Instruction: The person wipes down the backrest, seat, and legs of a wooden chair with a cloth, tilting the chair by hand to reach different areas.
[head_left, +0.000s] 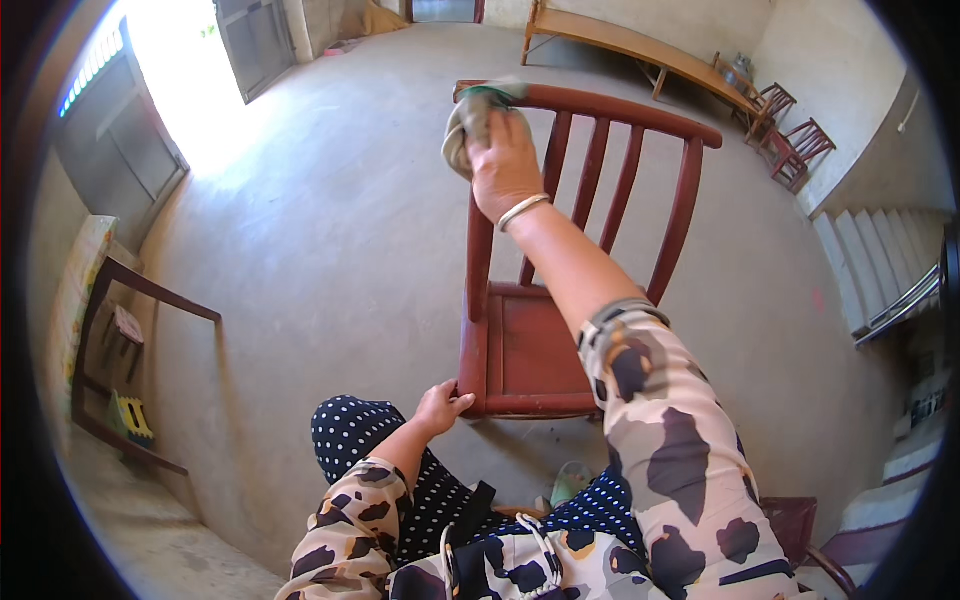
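Note:
A dark red wooden chair (540, 345) stands upright before me, its slatted backrest on the far side. My right hand (502, 161) presses a bunched grey-green cloth (463, 139) against the left end of the chair's top rail (600, 105). Slight blur covers the cloth's upper part. At the near left corner of the seat, my left hand (444, 409) grips the edge, thumb on the front and fingers at the side.
A long wooden bench (637, 45) stands along the back wall, small red chairs (796, 150) to its right. Concrete stairs (874, 255) rise at the right. Metal doors (124, 142) stand at the left, above a wooden frame (161, 289) and a small stool (127, 326).

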